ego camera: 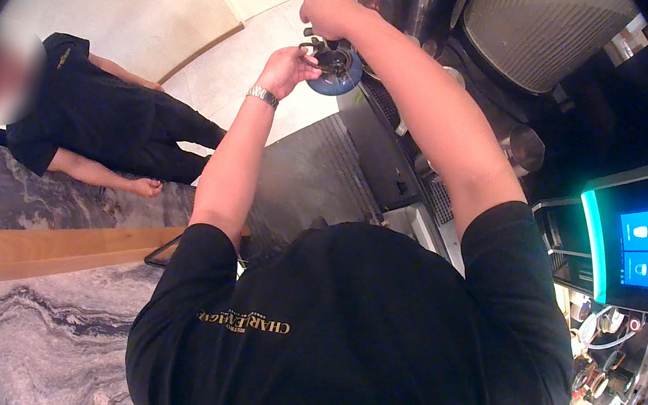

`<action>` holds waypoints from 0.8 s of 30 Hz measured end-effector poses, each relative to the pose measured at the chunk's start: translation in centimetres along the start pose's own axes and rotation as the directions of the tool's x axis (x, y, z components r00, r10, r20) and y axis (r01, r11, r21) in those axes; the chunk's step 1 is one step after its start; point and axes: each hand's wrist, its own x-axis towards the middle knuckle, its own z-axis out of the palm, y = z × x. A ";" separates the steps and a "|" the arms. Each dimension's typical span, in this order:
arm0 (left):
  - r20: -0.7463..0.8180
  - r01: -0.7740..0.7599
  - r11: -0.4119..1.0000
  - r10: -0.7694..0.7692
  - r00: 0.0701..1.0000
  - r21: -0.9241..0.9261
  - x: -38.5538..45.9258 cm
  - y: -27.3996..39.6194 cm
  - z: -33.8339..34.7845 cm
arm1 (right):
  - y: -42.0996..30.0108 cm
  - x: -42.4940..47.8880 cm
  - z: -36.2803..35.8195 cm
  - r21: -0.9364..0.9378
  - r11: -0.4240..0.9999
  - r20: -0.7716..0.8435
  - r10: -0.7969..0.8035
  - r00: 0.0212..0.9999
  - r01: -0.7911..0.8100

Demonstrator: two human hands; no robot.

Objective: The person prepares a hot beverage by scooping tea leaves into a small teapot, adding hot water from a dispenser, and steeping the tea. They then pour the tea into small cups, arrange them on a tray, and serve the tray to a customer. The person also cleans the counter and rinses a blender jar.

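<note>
A round blue teapot or kettle [335, 75] with a dark opening is held up near the top centre of the view. My left hand [289, 71], with a metal watch on the wrist, is closed around its dark handle, fingers against the blue side. My right hand [333, 15] is raised just above the pot, beside a tall shiny metal appliance [406, 6]. Its fingers are bent, and the fingertips are partly hidden, so whether it holds a small dark part there is unclear.
A person in black [110, 115] stands at the left by a marble counter [56, 206]. A coffee machine with a lit screen [646, 248] stands at the right. A metal pitcher [524, 149], a ribbed grey container [539, 34] and a dark drip grate [436, 201] lie along the right side.
</note>
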 end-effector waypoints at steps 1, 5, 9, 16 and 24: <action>0.010 0.002 1.000 -0.002 1.000 -0.007 0.1 0.0 0.1 | 0.1 0.2 0.2 -0.024 1.000 0.033 -0.009 0.999 0.009; 0.005 0.012 0.999 -0.012 1.000 -0.031 -0.2 -0.4 -0.1 | -1.1 -0.7 0.5 -0.045 0.999 0.017 0.000 1.000 0.000; 0.013 0.008 1.000 -0.007 1.000 -0.024 -0.4 -0.3 0.1 | -1.1 -1.1 -0.1 -0.046 0.999 -0.009 0.000 1.000 0.000; 0.030 -0.006 0.999 0.007 1.000 -0.034 -0.1 -0.6 -0.4 | -1.9 -0.6 -0.3 -0.065 0.998 0.042 -0.006 0.999 0.009; 0.046 -0.004 0.999 0.005 0.999 -0.036 0.1 -0.7 -0.9 | -2.6 0.7 1.0 -0.160 0.986 0.109 -0.031 0.994 0.048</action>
